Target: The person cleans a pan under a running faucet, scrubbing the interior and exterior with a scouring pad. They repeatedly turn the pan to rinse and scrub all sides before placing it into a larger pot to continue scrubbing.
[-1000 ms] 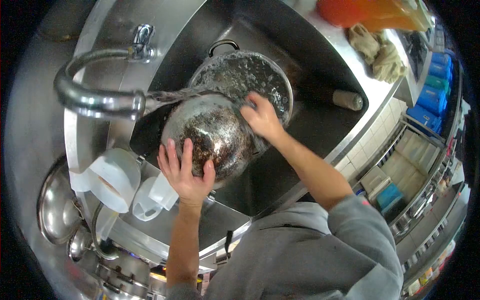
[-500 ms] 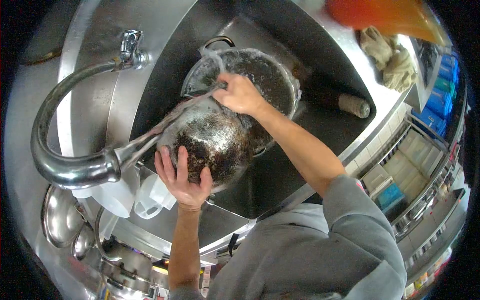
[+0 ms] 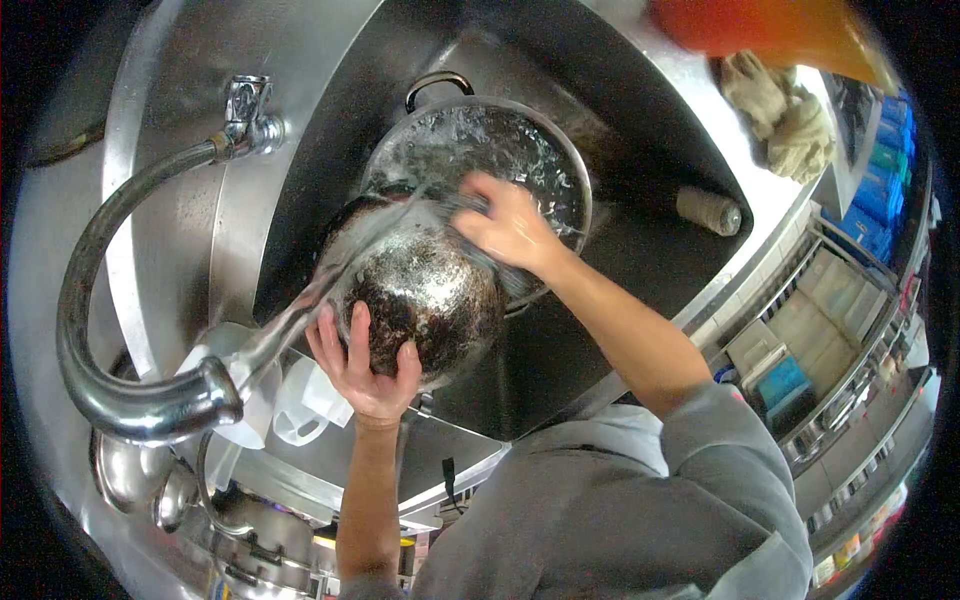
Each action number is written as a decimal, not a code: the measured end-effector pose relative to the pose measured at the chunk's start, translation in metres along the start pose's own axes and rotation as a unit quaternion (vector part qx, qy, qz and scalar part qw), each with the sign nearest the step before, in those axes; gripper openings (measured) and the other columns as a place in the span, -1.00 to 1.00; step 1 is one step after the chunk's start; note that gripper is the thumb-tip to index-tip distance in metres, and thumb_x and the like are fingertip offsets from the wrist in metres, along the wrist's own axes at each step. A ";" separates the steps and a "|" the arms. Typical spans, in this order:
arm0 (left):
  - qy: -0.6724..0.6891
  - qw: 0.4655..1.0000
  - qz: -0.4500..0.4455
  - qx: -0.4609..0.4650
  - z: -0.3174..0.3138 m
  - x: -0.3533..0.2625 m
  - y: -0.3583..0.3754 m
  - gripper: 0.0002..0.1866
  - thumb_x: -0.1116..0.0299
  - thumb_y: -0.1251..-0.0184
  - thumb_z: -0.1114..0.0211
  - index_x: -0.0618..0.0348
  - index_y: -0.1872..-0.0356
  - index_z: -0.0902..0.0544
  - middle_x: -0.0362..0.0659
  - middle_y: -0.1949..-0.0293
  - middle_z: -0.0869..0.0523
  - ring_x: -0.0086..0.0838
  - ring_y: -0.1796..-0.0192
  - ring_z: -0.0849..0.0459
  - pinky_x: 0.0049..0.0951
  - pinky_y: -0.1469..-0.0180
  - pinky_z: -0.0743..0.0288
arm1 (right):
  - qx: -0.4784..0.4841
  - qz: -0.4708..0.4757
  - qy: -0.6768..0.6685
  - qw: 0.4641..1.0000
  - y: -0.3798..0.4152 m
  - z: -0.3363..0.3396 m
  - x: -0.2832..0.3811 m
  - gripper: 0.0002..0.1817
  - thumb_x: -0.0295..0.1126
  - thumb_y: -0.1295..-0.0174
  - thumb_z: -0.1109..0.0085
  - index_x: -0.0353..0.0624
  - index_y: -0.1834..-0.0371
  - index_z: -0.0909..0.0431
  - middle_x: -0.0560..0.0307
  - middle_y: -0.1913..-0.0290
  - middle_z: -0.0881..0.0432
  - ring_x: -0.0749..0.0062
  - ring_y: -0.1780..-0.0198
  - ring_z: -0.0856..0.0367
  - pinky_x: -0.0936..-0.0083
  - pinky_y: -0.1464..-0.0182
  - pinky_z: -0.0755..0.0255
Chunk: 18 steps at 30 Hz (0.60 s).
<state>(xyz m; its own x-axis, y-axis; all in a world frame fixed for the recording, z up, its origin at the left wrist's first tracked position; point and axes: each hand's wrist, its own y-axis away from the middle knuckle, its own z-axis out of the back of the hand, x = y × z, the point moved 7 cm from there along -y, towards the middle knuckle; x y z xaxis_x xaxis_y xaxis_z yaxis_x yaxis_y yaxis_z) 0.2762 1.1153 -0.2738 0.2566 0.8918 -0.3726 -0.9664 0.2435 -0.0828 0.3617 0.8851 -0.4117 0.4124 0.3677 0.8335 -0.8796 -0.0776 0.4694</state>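
So, sink (image 3: pixel 640 260) as landmark: scorched pot (image 3: pixel 425 290) upside down over near half of basin, tilted against bigger pan (image 3: pixel 480 150) full of bubbling water behind it. Left hand (image 3: pixel 362 365) splayed flat on pot's near side, bracing it, no closed grip. Right hand (image 3: pixel 510 228) clenched on dark scrubber, rubbing pot's far edge. Faucet (image 3: pixel 130 390) pouring across pot bottom. Progress guess: midway; shiny patches up top, black burnt crust still all over lower half. Rags (image 3: pixel 780 110) on counter beyond sink.
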 end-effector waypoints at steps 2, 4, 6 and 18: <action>0.002 1.000 -0.001 -0.002 -0.003 0.001 -0.001 -0.30 -0.01 -0.35 -0.35 0.17 -0.44 -0.56 0.20 -0.58 -0.29 0.33 -0.56 -0.23 0.34 -0.56 -0.08 | -0.031 -0.059 -0.053 0.996 0.047 0.001 -0.039 -0.51 -0.15 -0.10 -0.23 -0.31 0.00 -0.66 -0.44 0.10 -0.73 -0.24 0.00 -0.75 0.06 -0.16 -0.57; -0.008 1.000 -0.003 0.009 -0.001 0.005 0.002 -0.29 -0.01 -0.35 -0.36 0.17 -0.43 -0.56 0.20 -0.58 -0.30 0.33 -0.56 -0.23 0.34 -0.56 -0.08 | -0.048 -0.059 -0.057 0.995 0.035 -0.001 -0.031 -0.54 -0.18 -0.12 -0.22 -0.31 0.02 -0.67 -0.42 0.07 -0.74 -0.26 -0.05 -0.73 0.04 -0.19 -0.54; 0.000 1.000 -0.006 0.002 0.000 0.005 0.003 -0.29 -0.02 -0.35 -0.36 0.17 -0.43 -0.55 0.20 -0.59 -0.28 0.32 -0.57 -0.22 0.34 -0.57 -0.06 | -0.046 0.030 0.015 0.998 -0.017 -0.006 -0.004 -0.52 -0.11 -0.14 -0.24 -0.29 0.04 -0.68 -0.39 0.07 -0.74 -0.33 -0.04 -0.72 0.00 -0.17 -0.57; 0.019 0.988 0.147 -0.053 -0.008 -0.026 0.035 -0.28 0.09 -0.38 -0.41 0.13 -0.51 -0.48 0.31 -0.57 -0.23 0.36 -0.53 -0.21 0.29 -0.54 -0.08 | -0.150 0.053 0.001 0.987 0.061 0.011 0.006 -0.61 -0.23 -0.12 -0.28 -0.31 0.10 -0.58 -0.36 0.11 -0.68 -0.32 0.01 -0.66 0.00 -0.09 -0.55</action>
<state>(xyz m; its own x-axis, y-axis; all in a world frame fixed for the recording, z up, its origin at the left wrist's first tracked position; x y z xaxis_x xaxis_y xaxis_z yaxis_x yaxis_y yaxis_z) 0.2359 1.0975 -0.2739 -0.0342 0.9026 -0.4291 -0.9958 -0.0671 -0.0618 0.3136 0.8724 -0.3746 0.3149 0.3746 0.8721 -0.9483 0.1625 0.2726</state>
